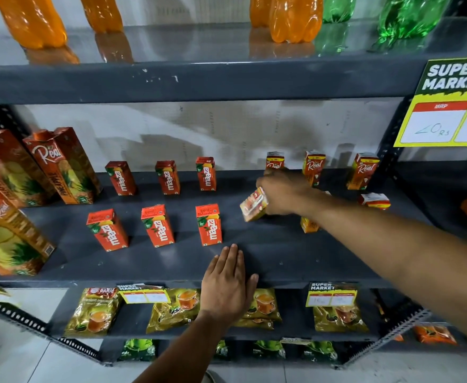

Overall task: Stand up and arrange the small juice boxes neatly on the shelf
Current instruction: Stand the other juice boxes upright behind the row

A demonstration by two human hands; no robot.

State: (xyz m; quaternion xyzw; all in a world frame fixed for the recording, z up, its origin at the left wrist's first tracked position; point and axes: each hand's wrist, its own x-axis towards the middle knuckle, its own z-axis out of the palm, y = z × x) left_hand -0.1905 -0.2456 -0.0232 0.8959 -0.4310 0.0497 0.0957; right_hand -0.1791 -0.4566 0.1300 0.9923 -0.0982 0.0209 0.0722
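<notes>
On the dark grey middle shelf (268, 261), several small red Maaza juice boxes (157, 225) stand upright in two rows. At the back right stand three small Real juice boxes (363, 171). My right hand (284, 193) grips a small juice box (254, 204), tilted on its side just above the shelf. Under my right forearm another small box (308, 225) stands partly hidden. One small box (374, 200) lies flat at the right. My left hand (228, 283) rests flat, fingers spread, on the shelf's front edge, holding nothing.
Tall Real pineapple cartons (61, 164) stand at the shelf's left. Orange and green soda bottles (295, 17) fill the shelf above. Yellow tea pouches (94, 310) lie on the lower shelf. A yellow Super Market price tag (447, 106) hangs at the upper right.
</notes>
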